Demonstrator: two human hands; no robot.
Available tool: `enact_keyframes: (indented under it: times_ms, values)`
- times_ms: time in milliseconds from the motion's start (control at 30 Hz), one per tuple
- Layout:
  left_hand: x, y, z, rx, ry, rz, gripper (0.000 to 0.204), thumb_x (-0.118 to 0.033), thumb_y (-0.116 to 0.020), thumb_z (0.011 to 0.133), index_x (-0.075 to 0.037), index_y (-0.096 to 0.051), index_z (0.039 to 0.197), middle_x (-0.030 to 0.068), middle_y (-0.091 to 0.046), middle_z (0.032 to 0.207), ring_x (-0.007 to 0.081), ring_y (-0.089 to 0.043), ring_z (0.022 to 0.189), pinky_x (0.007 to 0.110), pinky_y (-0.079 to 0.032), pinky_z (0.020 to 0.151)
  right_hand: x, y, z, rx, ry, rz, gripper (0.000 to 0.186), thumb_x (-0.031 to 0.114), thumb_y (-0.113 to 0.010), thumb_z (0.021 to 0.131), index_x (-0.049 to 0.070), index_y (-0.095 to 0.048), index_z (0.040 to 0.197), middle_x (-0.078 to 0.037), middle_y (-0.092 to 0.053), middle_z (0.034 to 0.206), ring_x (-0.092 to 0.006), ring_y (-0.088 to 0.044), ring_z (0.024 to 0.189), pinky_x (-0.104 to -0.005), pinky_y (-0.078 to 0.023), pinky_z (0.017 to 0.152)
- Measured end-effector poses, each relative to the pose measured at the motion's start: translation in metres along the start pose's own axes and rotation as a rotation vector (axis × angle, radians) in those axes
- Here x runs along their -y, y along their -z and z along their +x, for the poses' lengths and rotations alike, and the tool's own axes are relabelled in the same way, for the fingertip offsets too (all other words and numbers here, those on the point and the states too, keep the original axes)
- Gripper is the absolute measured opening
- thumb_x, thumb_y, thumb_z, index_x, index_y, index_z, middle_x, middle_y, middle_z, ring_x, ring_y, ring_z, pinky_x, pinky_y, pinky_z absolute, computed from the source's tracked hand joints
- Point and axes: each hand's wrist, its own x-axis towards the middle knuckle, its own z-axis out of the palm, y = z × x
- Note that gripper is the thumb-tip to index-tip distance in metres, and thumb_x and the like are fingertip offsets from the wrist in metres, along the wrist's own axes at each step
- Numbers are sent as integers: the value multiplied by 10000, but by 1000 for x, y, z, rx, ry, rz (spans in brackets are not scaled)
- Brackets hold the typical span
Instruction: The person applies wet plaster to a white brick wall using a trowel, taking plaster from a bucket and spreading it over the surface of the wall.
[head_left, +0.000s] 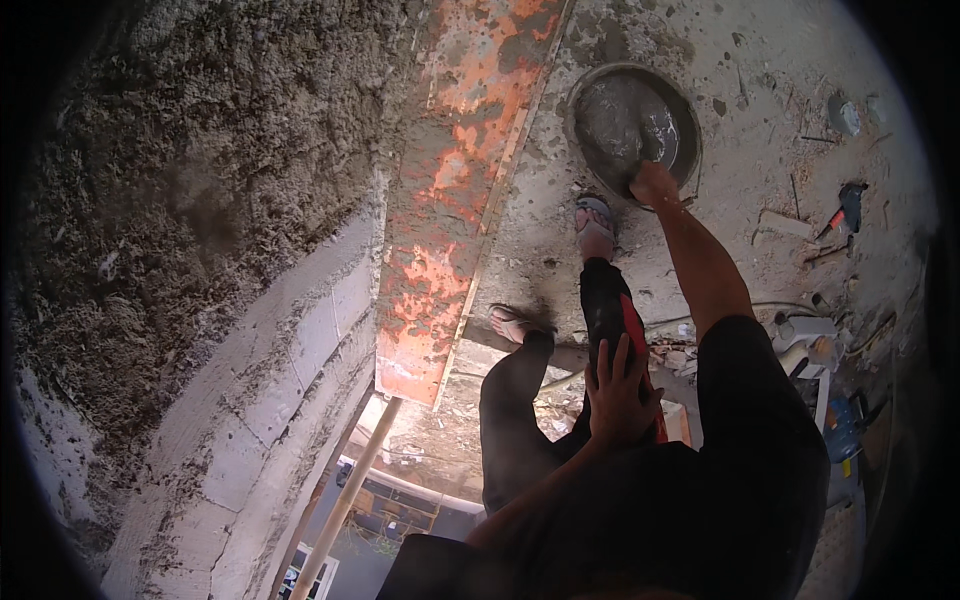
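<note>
A round dark bucket (pixel 690 120) stands on the floor ahead of me, with wet grey mortar (pixel 610 115) inside. At its near rim is my right hand (pixel 655 185), closed, the arm stretched down to it. Whatever the fingers grip is hidden in the shadow and blur at the mortar. My left hand (pixel 620 397) lies on my bent leg with its fingers spread, holding nothing. My sandalled feet (pixel 594 228) are close to the bucket, on its near side.
A long orange board (pixel 410 365) smeared with mortar runs along the rough wall (pixel 220 150) at left, above a wooden pole (pixel 350 490). Debris, a black-and-red tool (pixel 848 210), a hose (pixel 690 318) and a blue power tool (pixel 845 430) lie at right.
</note>
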Motion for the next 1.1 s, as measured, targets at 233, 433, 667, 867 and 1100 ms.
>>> enact_keyframes:
  times_ms: [233, 433, 667, 867, 1100]
  values:
    - [-12, -2, -5, 17, -45, 70, 637, -325, -752, 778, -150, -532, 1349, 136, -270, 1556, 425, -178, 1458, 647, -211, 1120, -25, 44, -57, 438, 1, 636, 229, 202, -647, 806, -22, -600, 790, -79, -552, 553, -188, -536, 397, -350, -410, 364]
    - [4, -3, -13, -13, -122, 105, 574, -322, -738, 792, -128, -561, 1302, 160, -272, 1552, 425, -183, 1455, 620, -214, 1129, -4, 70, -117, 275, -40, 1069, 213, 116, -628, 834, 22, -540, 664, -26, -476, 508, -125, -468, 390, -308, -364, 356]
    - [56, -14, -54, -2, -296, 24, 615, -359, -715, 824, -83, -524, 1340, 205, -329, 1527, 452, -275, 1420, 562, -298, 1123, 58, 93, -179, 17, 20, 1222, 228, 140, -619, 851, 50, -520, 666, -28, -494, 521, -118, -469, 403, -295, -362, 373]
    - [194, 50, -140, 80, -156, -75, 715, -450, -704, 852, -45, -479, 1397, 209, -513, 1401, 386, -503, 1278, 422, -407, 1074, 185, 238, -368, -58, 173, 1861, 71, 146, -560, 887, 79, -545, 901, -8, -490, 662, -124, -490, 518, -264, -414, 450]
    - [406, 124, -373, -158, 434, 12, 812, -603, -614, 864, -46, -451, 1431, 200, -549, 1380, 356, -518, 1284, 450, -420, 1064, 289, 346, -495, -833, 308, 1924, 62, 98, -552, 890, 56, -507, 892, -34, -503, 714, -134, -495, 575, -291, -422, 507]
